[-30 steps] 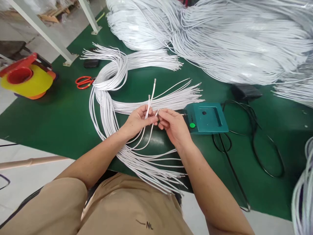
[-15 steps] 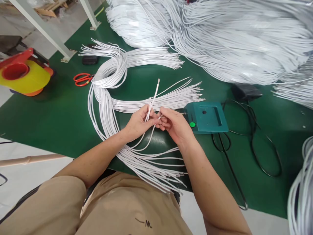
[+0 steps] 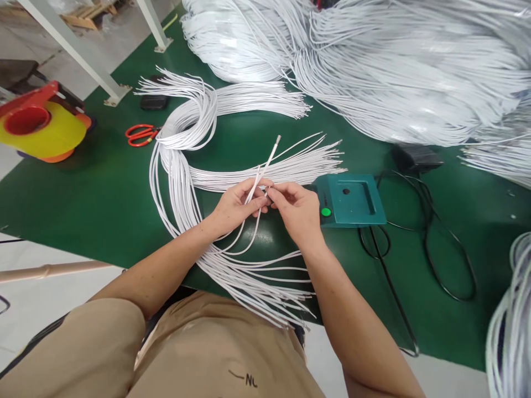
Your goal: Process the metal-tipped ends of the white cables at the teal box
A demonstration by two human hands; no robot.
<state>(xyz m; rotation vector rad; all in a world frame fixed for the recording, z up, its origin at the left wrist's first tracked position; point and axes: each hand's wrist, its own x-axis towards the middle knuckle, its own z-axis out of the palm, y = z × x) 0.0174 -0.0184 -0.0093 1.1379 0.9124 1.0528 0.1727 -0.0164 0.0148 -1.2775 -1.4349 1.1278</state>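
My left hand [image 3: 243, 204] is closed round a few white cables [image 3: 267, 161], whose stripped tips stick up past the fingers. Against it, my right hand [image 3: 295, 207] pinches the end of one of these cables with thumb and forefinger; the fingers hide the tip itself. Below and left of the hands runs a bundle of white cables [image 3: 180, 190], bent in a curve, its loose ends fanned out near the table's front edge. Just right of my right hand sits a teal device [image 3: 352, 200] with a green button [image 3: 326, 212].
Orange-handled scissors [image 3: 141, 135] lie left of the bundle. A large heap of white cables [image 3: 394, 72] covers the back right. Black cords [image 3: 429, 221] and a black box [image 3: 416, 157] are right of the device. A yellow and red tape roll [image 3: 45, 130] stands far left.
My right hand has moved slightly left and its fingers have closed on the cable end, covering the bare strands visible before. The upright cable tip has tilted a little to the right.
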